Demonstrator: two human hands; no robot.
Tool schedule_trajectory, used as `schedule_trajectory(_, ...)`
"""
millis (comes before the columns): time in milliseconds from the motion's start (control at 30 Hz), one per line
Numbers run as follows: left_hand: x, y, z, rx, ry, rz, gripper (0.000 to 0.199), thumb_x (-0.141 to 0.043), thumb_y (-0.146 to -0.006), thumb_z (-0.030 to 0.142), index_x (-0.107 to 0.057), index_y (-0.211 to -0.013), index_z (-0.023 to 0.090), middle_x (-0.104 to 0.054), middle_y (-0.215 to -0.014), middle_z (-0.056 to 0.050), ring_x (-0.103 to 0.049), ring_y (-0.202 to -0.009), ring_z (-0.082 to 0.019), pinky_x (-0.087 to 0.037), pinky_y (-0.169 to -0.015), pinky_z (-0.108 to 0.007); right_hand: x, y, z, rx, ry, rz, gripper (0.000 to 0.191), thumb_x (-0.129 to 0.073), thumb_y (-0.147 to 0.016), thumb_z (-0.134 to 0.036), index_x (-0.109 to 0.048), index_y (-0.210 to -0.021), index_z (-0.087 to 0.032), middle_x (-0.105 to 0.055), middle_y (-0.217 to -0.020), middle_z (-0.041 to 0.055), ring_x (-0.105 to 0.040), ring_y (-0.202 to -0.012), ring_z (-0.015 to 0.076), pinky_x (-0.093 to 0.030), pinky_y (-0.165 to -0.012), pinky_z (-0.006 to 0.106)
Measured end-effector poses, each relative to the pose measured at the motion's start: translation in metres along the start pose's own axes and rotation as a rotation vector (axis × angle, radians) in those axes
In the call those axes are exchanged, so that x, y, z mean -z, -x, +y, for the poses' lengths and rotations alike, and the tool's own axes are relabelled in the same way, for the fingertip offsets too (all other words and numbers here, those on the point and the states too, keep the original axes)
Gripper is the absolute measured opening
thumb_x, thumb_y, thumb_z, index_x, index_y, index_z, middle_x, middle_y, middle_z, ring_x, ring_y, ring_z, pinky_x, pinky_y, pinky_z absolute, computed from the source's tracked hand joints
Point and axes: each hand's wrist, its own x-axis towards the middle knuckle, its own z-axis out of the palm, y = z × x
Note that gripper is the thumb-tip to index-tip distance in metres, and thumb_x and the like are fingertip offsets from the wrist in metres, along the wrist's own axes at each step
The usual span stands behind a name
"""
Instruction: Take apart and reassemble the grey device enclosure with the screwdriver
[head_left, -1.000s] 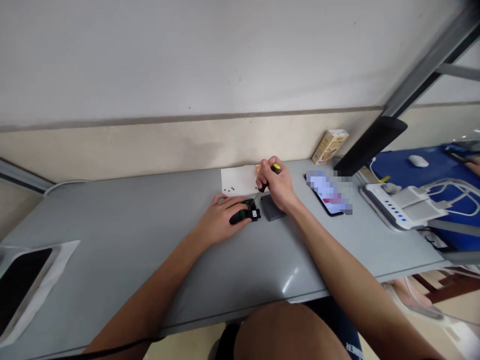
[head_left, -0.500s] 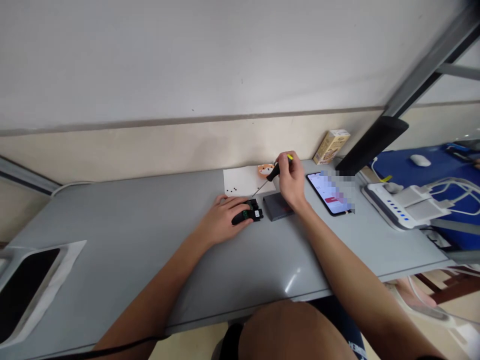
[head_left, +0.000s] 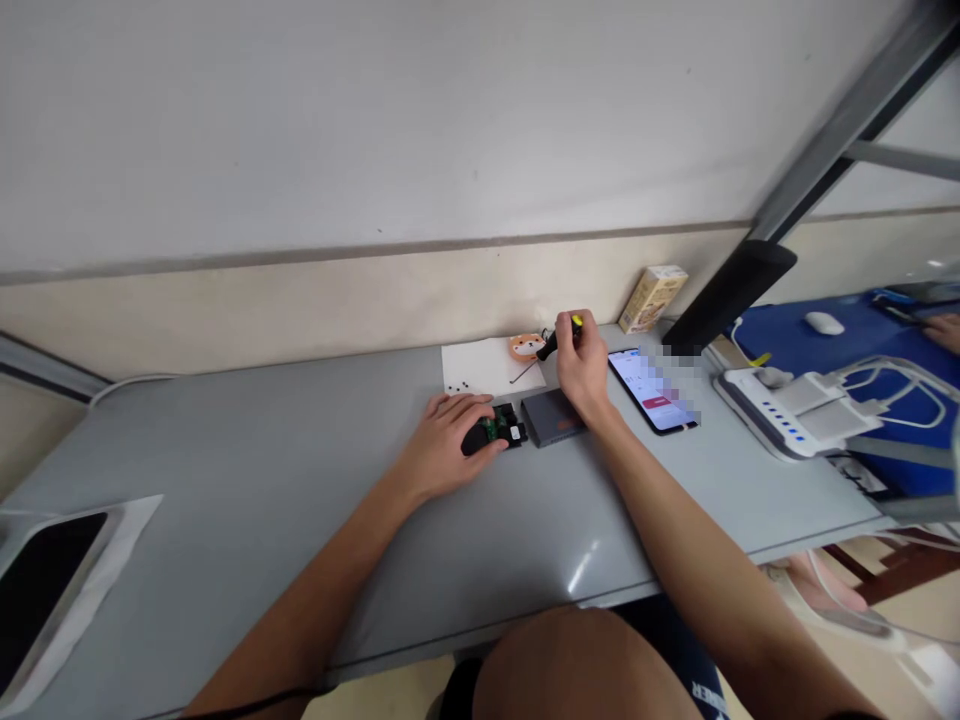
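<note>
My left hand [head_left: 448, 447] rests on the desk, fingers and thumb closed around an opened black device [head_left: 495, 428], which looks like a computer mouse with a green circuit board exposed. A screwdriver [head_left: 550, 345] with a black and yellow handle is gripped in my right hand [head_left: 582, 360]. Its thin shaft slants down to the left, with the tip over a white sheet of paper [head_left: 484, 362]. Several tiny dark screws [head_left: 459, 386] lie on that paper's front left part. Whether a screw sits on the tip is too small to tell. Beneath my right wrist is a dark grey flat box [head_left: 551, 416].
On the paper's right end sits an orange round bear-faced dish [head_left: 527, 347]. A lit phone [head_left: 651, 390], a carton [head_left: 654, 298], a black cylinder [head_left: 727, 298] and a white power strip [head_left: 780, 412] stand to the right. A tablet [head_left: 52, 575] lies far left. Another person's hand [head_left: 943, 330] shows at the right edge.
The screwdriver tip has moved from the paper's front edge, near the device, back onto the paper. My left hand still holds the device. Another person's hand has come into view at right.
</note>
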Motion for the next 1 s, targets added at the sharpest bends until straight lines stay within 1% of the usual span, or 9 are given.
schedule_trajectory(133,0.007,0.0,-0.005,0.031,0.0,0.038,0.021,-0.065,-0.098,0.038,-0.063,-0.112,0.023,-0.069,-0.134,-0.007,-0.063,-0.123,-0.026,-0.039,-0.107,-0.046,0.0,0.0,0.0,0.006,-0.04,-0.004,0.036,-0.045,-0.101,-0.056,-0.057,-0.093,-0.023,-0.052,-0.067,-0.0036,-0.048,-0.061,0.0138,-0.037,-0.065,0.028)
schedule_trajectory(300,0.006,0.0,-0.015,0.066,-0.009,0.14,0.014,-0.057,-0.103,0.034,-0.066,-0.109,0.023,-0.072,-0.124,-0.005,-0.065,-0.119,-0.024,-0.041,-0.102,-0.043,0.0,0.002,-0.002,-0.002,-0.035,-0.001,0.037,-0.044,-0.101,-0.058,-0.057,-0.094,-0.024,-0.051,-0.066,-0.004,-0.048,-0.06,0.0138,-0.036,-0.064,0.028)
schedule_trajectory(467,0.009,-0.001,-0.018,0.02,-0.025,0.231,0.017,-0.051,-0.106,0.027,-0.068,-0.109,0.023,-0.072,-0.12,-0.006,-0.067,-0.116,-0.023,-0.043,-0.098,-0.04,0.0,0.001,0.001,-0.001,-0.001,-0.003,0.037,-0.045,-0.101,-0.057,-0.056,-0.093,-0.024,-0.05,-0.065,-0.004,-0.047,-0.061,0.0141,-0.034,-0.064,0.029)
schedule_trajectory(533,0.012,-0.001,-0.019,-0.001,-0.052,0.27,0.017,-0.052,-0.106,0.025,-0.068,-0.111,0.023,-0.072,-0.119,-0.006,-0.067,-0.115,-0.022,-0.044,-0.097,-0.04,-0.001,0.0,0.001,-0.009,-0.033,0.015,0.037,-0.045,-0.101,-0.057,-0.056,-0.091,-0.023,-0.052,-0.067,-0.0035,-0.048,-0.063,0.0141,-0.035,-0.064,0.028)
schedule_trajectory(633,0.013,-0.001,-0.02,-0.005,-0.093,0.314,0.015,-0.055,-0.105,0.025,-0.068,-0.111,0.023,-0.073,-0.116,-0.006,-0.068,-0.11,-0.022,-0.045,-0.095,-0.04,-0.002,0.0,-0.002,-0.038,-0.139,0.04,0.039,-0.045,-0.101,-0.059,-0.056,-0.089,-0.023,-0.052,-0.068,-0.0036,-0.048,-0.062,0.0131,-0.037,-0.064,0.027)
schedule_trajectory(767,0.009,0.001,-0.021,0.009,-0.098,0.307,0.014,-0.057,-0.104,0.027,-0.069,-0.112,0.024,-0.073,-0.117,-0.005,-0.068,-0.11,-0.022,-0.046,-0.095,-0.04,-0.011,0.007,-0.012,-0.116,-0.349,0.0,0.04,-0.047,-0.1,-0.06,-0.056,-0.087,-0.023,-0.05,-0.071,-0.0036,-0.046,-0.06,0.011,-0.039,-0.058,0.025)
schedule_trajectory(867,0.006,0.002,-0.021,0.032,-0.085,0.288,0.015,-0.064,-0.101,0.031,-0.069,-0.113,0.024,-0.073,-0.118,-0.005,-0.067,-0.112,-0.022,-0.045,-0.098,-0.041,-0.019,0.015,-0.019,-0.194,-0.492,-0.048,0.042,-0.049,-0.098,-0.061,-0.056,-0.085,-0.022,-0.049,-0.07,-0.0037,-0.045,-0.058,0.01,-0.038,-0.053,0.023)
schedule_trajectory(933,0.004,0.003,-0.021,0.044,-0.072,0.271,0.016,-0.068,-0.098,0.032,-0.069,-0.111,0.025,-0.073,-0.117,-0.004,-0.067,-0.112,-0.022,-0.045,-0.1,-0.041,-0.024,0.018,-0.021,-0.238,-0.549,-0.061,0.042,-0.051,-0.097,-0.061,-0.056,-0.083,-0.022,-0.046,-0.066,-0.0047,-0.043,-0.055,0.0093,-0.037,-0.05,0.022)
schedule_trajectory(1000,0.004,0.002,-0.021,0.046,-0.057,0.265,0.012,-0.069,-0.097,0.031,-0.07,-0.106,0.024,-0.074,-0.115,-0.003,-0.068,-0.109,-0.022,-0.045,-0.099,-0.041,-0.027,0.021,-0.022,-0.276,-0.575,-0.064,0.042,-0.052,-0.097,-0.062,-0.056,-0.082,-0.022,-0.044,-0.064,-0.0054,-0.041,-0.052,0.0086,-0.035,-0.047,0.021)
